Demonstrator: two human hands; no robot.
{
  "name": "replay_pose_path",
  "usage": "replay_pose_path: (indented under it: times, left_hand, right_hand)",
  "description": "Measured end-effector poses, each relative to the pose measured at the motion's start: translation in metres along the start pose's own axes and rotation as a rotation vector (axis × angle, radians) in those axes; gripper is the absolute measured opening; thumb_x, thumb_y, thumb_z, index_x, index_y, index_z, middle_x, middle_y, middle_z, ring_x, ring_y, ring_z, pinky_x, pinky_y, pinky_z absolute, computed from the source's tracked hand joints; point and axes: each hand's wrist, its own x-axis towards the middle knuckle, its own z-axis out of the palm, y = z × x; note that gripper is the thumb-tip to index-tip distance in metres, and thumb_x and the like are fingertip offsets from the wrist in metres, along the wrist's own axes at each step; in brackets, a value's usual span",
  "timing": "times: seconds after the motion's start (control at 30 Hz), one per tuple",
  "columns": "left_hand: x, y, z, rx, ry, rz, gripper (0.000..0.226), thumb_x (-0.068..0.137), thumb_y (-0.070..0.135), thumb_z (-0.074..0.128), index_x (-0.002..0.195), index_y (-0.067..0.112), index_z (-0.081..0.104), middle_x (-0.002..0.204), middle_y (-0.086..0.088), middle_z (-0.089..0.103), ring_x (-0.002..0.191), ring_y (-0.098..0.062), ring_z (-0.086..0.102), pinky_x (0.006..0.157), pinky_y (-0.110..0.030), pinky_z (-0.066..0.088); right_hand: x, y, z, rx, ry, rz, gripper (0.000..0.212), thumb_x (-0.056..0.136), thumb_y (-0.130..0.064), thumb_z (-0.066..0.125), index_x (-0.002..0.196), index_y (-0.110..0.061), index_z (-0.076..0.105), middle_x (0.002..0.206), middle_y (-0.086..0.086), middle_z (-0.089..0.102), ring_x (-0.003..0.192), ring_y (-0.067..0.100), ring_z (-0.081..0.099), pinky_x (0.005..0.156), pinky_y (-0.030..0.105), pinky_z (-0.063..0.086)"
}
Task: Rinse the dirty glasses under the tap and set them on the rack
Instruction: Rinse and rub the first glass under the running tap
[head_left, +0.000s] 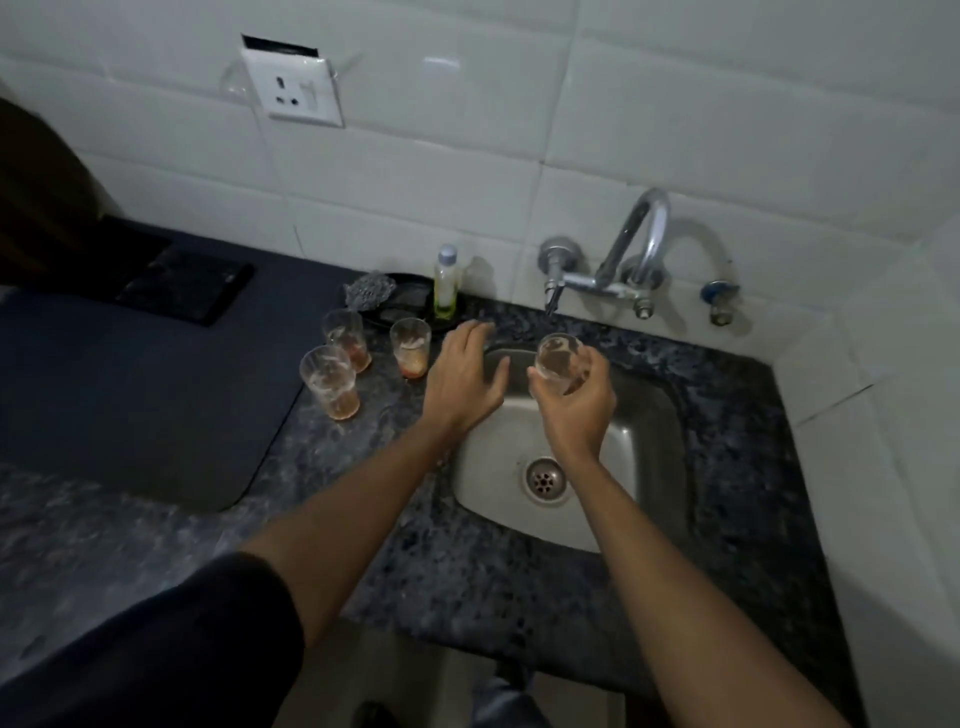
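Glass (558, 361) sits in my right hand (574, 402), fingers curled round it, tilted a little and held above the sink (649, 415), just below the tap (602, 260) spout. I cannot tell whether water runs. My left hand (467, 382) hangs beside it with the fingers spread and loose, holding nothing, over the sink's left rim; hand and glass are near but apart.

Left of that hand, three dirty glasses stand upright on the speckled counter (415, 561): one (410, 347) nearest the hand, one (346, 340) farther left, one (330, 382) closest to me, each with reddish dregs at the bottom. Behind them a soap bottle (446, 283) stands upright against the wall, with a steel scrubber (367, 292) just beside it on a dark dish.

A dark mat (140, 395) covers the counter farther left, and a black tray (182, 283) lies at its back. White tiles (623, 104) line the wall and right-hand corner, with a socket (293, 88) high on the left. The room is dim.
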Motion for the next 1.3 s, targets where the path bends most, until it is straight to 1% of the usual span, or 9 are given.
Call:
replay_pose_path:
  times: [0.13, 0.27, 0.4, 0.57, 0.73, 0.87, 1.0, 1.13, 1.3]
  left_hand:
    - [0.050, 0.037, 0.028, -0.056, -0.033, -0.058, 0.048, 0.092, 0.031, 0.068, 0.131, 0.005, 0.058, 0.124, -0.014, 0.062, 0.116, -0.032, 0.058, 0.093, -0.044, 0.052]
    - [0.094, 0.057, 0.057, -0.184, -0.020, -0.262, 0.058, 0.089, 0.037, 0.074, 0.136, 0.007, 0.056, 0.126, -0.015, 0.066, 0.112, -0.031, 0.064, 0.092, -0.045, 0.054]
    - [0.122, 0.068, 0.079, -0.204, -0.056, -0.443, 0.049, 0.086, 0.040, 0.078, 0.121, 0.007, 0.067, 0.107, -0.013, 0.074, 0.095, -0.028, 0.071, 0.082, -0.039, 0.056]
    - [0.133, 0.062, 0.092, -0.188, -0.018, -0.498, 0.031, 0.088, 0.034, 0.075, 0.102, 0.006, 0.077, 0.094, -0.012, 0.077, 0.088, -0.028, 0.071, 0.078, -0.037, 0.056]
    - [0.130, 0.060, 0.102, -0.202, 0.030, -0.551, 0.031, 0.095, 0.026, 0.066, 0.073, 0.004, 0.070, 0.072, -0.016, 0.071, 0.070, -0.031, 0.068, 0.059, -0.030, 0.038]
    - [0.130, 0.058, 0.102, -0.230, 0.044, -0.535, 0.033, 0.096, 0.026, 0.065, 0.071, 0.005, 0.070, 0.068, -0.012, 0.070, 0.065, -0.025, 0.066, 0.058, -0.028, 0.037]
    - [0.129, 0.055, 0.103, -0.247, 0.052, -0.529, 0.033, 0.095, 0.025, 0.064, 0.067, 0.009, 0.065, 0.064, -0.010, 0.068, 0.064, -0.025, 0.066, 0.056, -0.029, 0.037]
    - [0.129, 0.055, 0.103, -0.275, 0.075, -0.528, 0.031, 0.094, 0.023, 0.064, 0.065, 0.014, 0.060, 0.064, -0.010, 0.067, 0.065, -0.027, 0.066, 0.058, -0.034, 0.045]
    - [0.127, 0.054, 0.105, -0.326, 0.091, -0.543, 0.029, 0.095, 0.021, 0.064, 0.070, 0.007, 0.069, 0.061, -0.004, 0.064, 0.060, -0.018, 0.060, 0.055, -0.030, 0.040]
  right_hand:
    - [0.037, 0.002, -0.025, 0.034, 0.061, -0.020, 0.065, 0.069, -0.027, 0.095, 0.125, -0.017, 0.063, 0.107, -0.007, 0.068, 0.098, 0.012, 0.068, 0.090, 0.036, 0.058]
    - [0.068, 0.007, -0.039, 0.051, 0.051, -0.061, 0.061, 0.070, -0.027, 0.094, 0.122, -0.026, 0.064, 0.109, -0.009, 0.072, 0.098, 0.009, 0.070, 0.089, 0.032, 0.059]
    - [0.086, 0.011, -0.042, 0.048, 0.019, -0.087, 0.060, 0.072, -0.030, 0.094, 0.124, -0.024, 0.065, 0.113, -0.008, 0.074, 0.101, 0.006, 0.071, 0.089, 0.026, 0.059]
    - [0.092, 0.009, -0.035, 0.059, 0.024, -0.092, 0.059, 0.074, -0.032, 0.093, 0.126, -0.022, 0.066, 0.112, -0.009, 0.074, 0.101, 0.003, 0.070, 0.086, 0.021, 0.058]
    - [0.093, 0.008, -0.031, 0.081, 0.044, -0.065, 0.060, 0.075, -0.030, 0.093, 0.127, -0.025, 0.063, 0.112, -0.007, 0.073, 0.101, 0.005, 0.071, 0.086, 0.025, 0.060]
    - [0.095, 0.008, -0.028, 0.081, 0.047, -0.059, 0.060, 0.075, -0.030, 0.094, 0.126, -0.023, 0.063, 0.111, -0.008, 0.074, 0.100, 0.004, 0.071, 0.086, 0.024, 0.060]
    - [0.100, 0.007, -0.023, 0.083, 0.037, -0.053, 0.055, 0.077, -0.031, 0.092, 0.122, -0.019, 0.064, 0.107, -0.009, 0.074, 0.096, 0.003, 0.072, 0.083, 0.031, 0.062]
    - [0.102, 0.007, -0.020, 0.075, 0.043, -0.052, 0.053, 0.077, -0.032, 0.092, 0.120, -0.019, 0.063, 0.104, -0.009, 0.074, 0.093, 0.003, 0.072, 0.080, 0.032, 0.062]
    - [0.102, 0.009, -0.021, 0.079, 0.040, -0.039, 0.055, 0.077, -0.032, 0.092, 0.122, -0.021, 0.062, 0.106, -0.011, 0.073, 0.094, 0.003, 0.072, 0.080, 0.031, 0.062]
